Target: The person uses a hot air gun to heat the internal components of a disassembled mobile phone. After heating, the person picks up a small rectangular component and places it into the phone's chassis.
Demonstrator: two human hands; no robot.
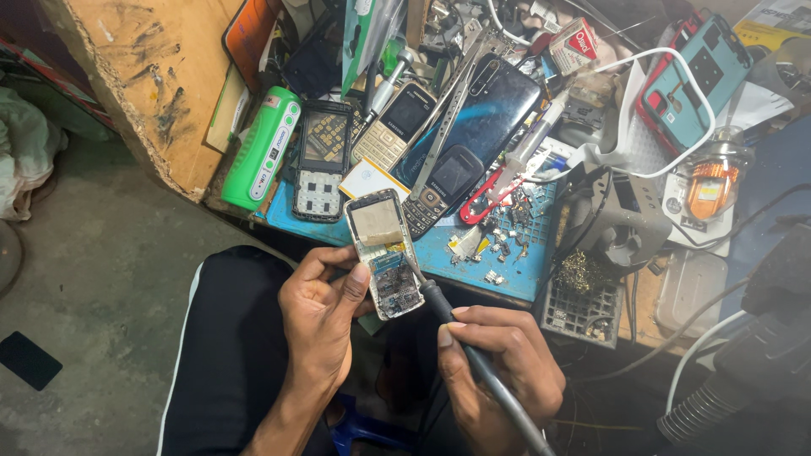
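My left hand (325, 312) grips an opened small phone (384, 252) by its lower left side; its bare circuit board faces up, with a tan patch on the upper half. My right hand (498, 367) holds a dark soldering iron (460, 333) like a pen. The iron's tip rests on the lower right part of the board. Both hands hover over my lap, just in front of the bench edge.
A blue work mat (515, 270) carries small metal parts, red-handled tweezers (490, 196) and several phones, including a large dark smartphone (481, 118) and a keypad phone (439, 190). A green flashlight-like device (263, 150) lies left. A grey hose (718, 397) and cables sit at right.
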